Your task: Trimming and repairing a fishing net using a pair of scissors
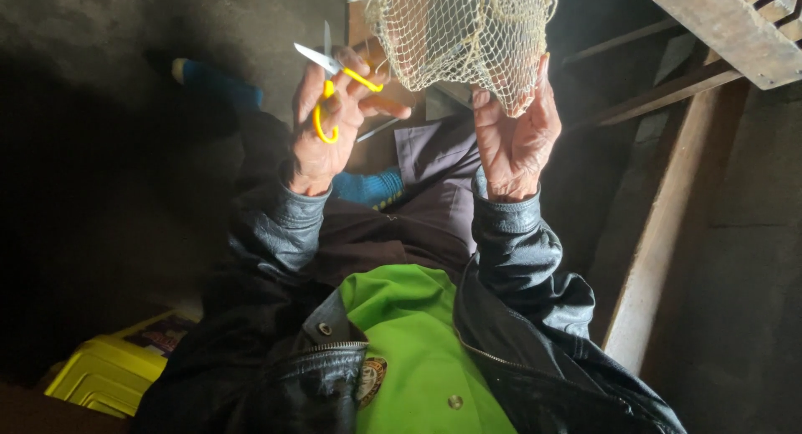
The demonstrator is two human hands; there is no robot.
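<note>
Green jacket front (409, 342) bottom centre. Our left hand (330, 125) fingers clamped on yellow scissors (338, 87), blades apart; right hand (514, 137) fingers pinching net (459, 33), upper centre. No cut visible yet.

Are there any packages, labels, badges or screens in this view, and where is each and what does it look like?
Round badge: on the green shirt's chest, beside the jacket zip; brownish with a pale rim.
Yellow plastic box: bottom left near the person's side; ribbed, rectangular, with a dark printed label on its top.
No screens or signs.
</note>
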